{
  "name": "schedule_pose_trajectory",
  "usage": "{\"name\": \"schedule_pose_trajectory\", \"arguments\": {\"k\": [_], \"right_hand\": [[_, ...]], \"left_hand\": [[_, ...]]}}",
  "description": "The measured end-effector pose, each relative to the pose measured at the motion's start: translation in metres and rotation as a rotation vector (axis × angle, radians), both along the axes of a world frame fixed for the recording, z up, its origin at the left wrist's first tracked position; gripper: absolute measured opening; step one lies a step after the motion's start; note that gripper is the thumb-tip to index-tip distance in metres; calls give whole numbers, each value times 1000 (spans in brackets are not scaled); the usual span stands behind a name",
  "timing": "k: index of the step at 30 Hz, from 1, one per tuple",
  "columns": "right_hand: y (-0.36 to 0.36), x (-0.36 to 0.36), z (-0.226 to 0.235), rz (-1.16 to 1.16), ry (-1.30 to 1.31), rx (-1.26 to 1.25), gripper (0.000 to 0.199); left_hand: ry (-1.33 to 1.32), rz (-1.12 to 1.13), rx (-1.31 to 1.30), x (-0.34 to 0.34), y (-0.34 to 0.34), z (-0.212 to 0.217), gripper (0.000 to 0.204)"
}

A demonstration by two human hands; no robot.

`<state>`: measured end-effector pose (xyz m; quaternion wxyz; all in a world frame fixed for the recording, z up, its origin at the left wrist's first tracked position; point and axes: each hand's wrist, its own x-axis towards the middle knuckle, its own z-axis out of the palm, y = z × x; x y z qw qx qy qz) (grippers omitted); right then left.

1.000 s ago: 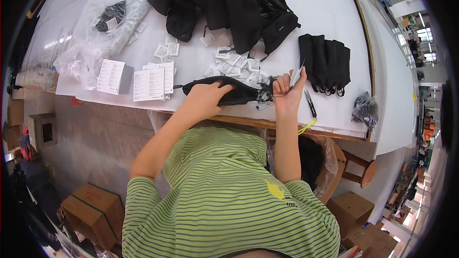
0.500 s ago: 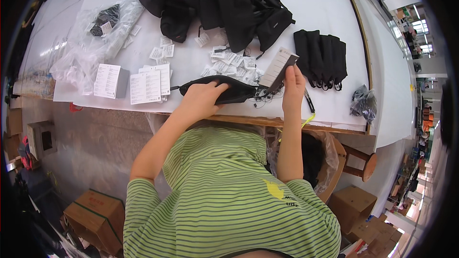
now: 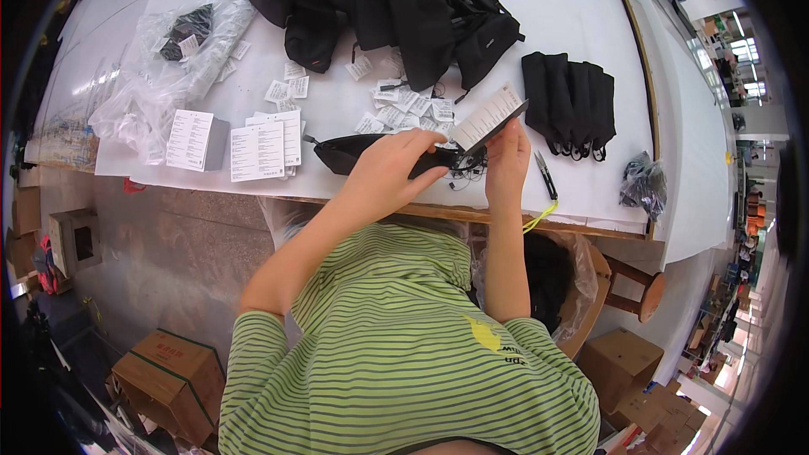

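The pouch (image 3: 371, 154), black and flat, lies along the near edge of the white worktop (image 3: 548, 0). The left hand (image 3: 396, 170) lies over its right half, fingers curled down on the cloth, so its grip is closed on the pouch. Just right of it the right hand (image 3: 508, 156) pinches the lower end of a tag (image 3: 489, 117), a long white card with a dark back, held tilted up above the pouch's right end. Thin black cords (image 3: 463, 175) lie between the two hands, under the tag.

Behind the pouch small white tags (image 3: 404, 101) lie scattered, some touching it. Further back a heap of black bags (image 3: 396, 8) fills the middle of the worktop. To the right, a neat stack of black pouches (image 3: 569, 109) lies well apart from the hands, and scissors (image 3: 546, 177) with a yellow loop lie just beside the right hand. A small dark bundle in plastic (image 3: 642, 185) sits near the right edge. To the left lie stacks of printed cards (image 3: 261, 147), then crumpled clear bags (image 3: 160, 76). Below the worktop stand a wooden stool (image 3: 640, 286) and cardboard boxes (image 3: 168, 371).
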<state>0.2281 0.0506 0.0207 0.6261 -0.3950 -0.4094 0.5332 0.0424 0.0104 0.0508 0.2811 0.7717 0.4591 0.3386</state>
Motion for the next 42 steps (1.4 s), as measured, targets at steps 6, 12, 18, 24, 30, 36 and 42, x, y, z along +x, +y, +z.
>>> {"name": "schedule_pose_trajectory", "arguments": {"k": [6, 12, 18, 24, 30, 36, 42], "right_hand": [[-1, 2, 0, 15, 111, -84, 42], [3, 7, -4, 114, 287, -178, 45], [-4, 1, 0, 314, 393, -286, 47], [-7, 9, -6, 399, 375, -387, 48], [-6, 21, -16, 587, 503, -256, 47], [-9, 22, -10, 487, 370, -254, 45], [-8, 26, -11, 209, 252, -246, 39]], "left_hand": [[-217, 87, -116, 23, 11, -1, 25], [-301, 76, -106, 30, 13, -4, 11], [-336, 146, -11, 29, 23, -3, 10], [-342, 143, -21, 31, 25, -4, 9], [-400, 52, -111, 24, 33, -6, 11], [-412, 112, -190, 12, 23, 1, 11], [1, 211, -143, -27, -12, -8, 17]]}}
